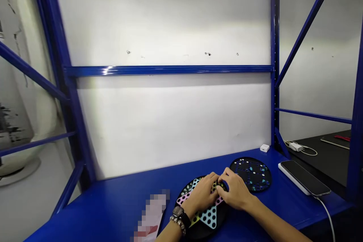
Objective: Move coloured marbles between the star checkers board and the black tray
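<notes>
A round black Chinese checkers board (208,217) with a star of coloured, dotted triangles lies at the front of the blue table. My left hand (202,193), with a watch and a beaded bracelet at its wrist, rests over the board's middle, fingers bent and pressed together. Beside it, my right hand (235,190) curls over the board's right side, thumb and forefinger close together near the left fingertips. Whatever either hand holds is hidden. Glass marbles (187,189) lie along the board's far left rim.
A black round tray (252,164) with blue and white pieces sits behind my right hand. On the right lies a phone (306,177) on a white box, with a cable. A white charger case (264,148) stands farther back. Blue frame posts (82,128) border the table (124,193).
</notes>
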Demonstrator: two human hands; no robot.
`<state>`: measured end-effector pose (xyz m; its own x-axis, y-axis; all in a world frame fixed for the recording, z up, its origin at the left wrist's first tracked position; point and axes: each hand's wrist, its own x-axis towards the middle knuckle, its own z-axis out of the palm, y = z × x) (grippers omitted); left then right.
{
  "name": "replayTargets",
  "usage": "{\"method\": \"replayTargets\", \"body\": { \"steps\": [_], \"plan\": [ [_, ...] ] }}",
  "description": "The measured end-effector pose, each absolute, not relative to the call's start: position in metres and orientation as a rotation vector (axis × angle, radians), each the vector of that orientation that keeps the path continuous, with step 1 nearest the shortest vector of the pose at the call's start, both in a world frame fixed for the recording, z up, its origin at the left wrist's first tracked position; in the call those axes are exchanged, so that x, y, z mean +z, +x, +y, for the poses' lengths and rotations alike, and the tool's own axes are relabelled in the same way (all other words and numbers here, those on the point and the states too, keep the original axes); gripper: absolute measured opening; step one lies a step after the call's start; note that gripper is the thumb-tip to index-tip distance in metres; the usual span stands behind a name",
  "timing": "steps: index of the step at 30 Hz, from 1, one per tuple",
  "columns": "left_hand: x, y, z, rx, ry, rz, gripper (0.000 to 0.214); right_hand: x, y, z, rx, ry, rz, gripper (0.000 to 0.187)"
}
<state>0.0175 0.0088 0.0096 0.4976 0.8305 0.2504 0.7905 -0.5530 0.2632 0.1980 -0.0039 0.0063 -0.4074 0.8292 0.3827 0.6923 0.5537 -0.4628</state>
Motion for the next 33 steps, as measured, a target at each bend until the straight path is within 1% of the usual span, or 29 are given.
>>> {"method": "replayTargets", "body": {
  "steps": [4, 6, 9, 15, 17, 22, 33],
  "plan": [
    [0.011, 0.01, 0.007, 0.577, 2.534, 1.566, 0.044, 0.003, 0.198, 0.031, 0.317, -1.361, -2.298, 0.035],
    [0.012, 0.007, 0.003, 0.65, 2.461, 1.609, 0.047, -0.002, 0.197, 0.036, 0.302, -1.361, -2.357, 0.041],
    [0.011, 0.004, -0.003, 0.762, 2.399, 1.581, 0.045, -0.004, 0.192, 0.032, 0.269, -1.338, -2.427, 0.05],
    [0.01, 0.004, -0.009, 0.84, 2.345, 1.553, 0.036, -0.002, 0.184, 0.03, 0.193, -1.385, -2.501, 0.056],
    [0.01, 0.006, -0.009, 0.84, 2.342, 1.557, 0.034, -0.003, 0.183, 0.032, 0.17, -1.384, -2.528, 0.056],
    [0.011, 0.01, -0.008, 0.816, 2.355, 1.54, 0.029, -0.003, 0.179, 0.035, 0.125, -1.432, -2.536, 0.046],
    [0.01, 0.01, -0.01, 0.835, 2.351, 1.518, 0.028, -0.001, 0.179, 0.033, 0.071, -1.519, -2.484, 0.048]
  ]
}}
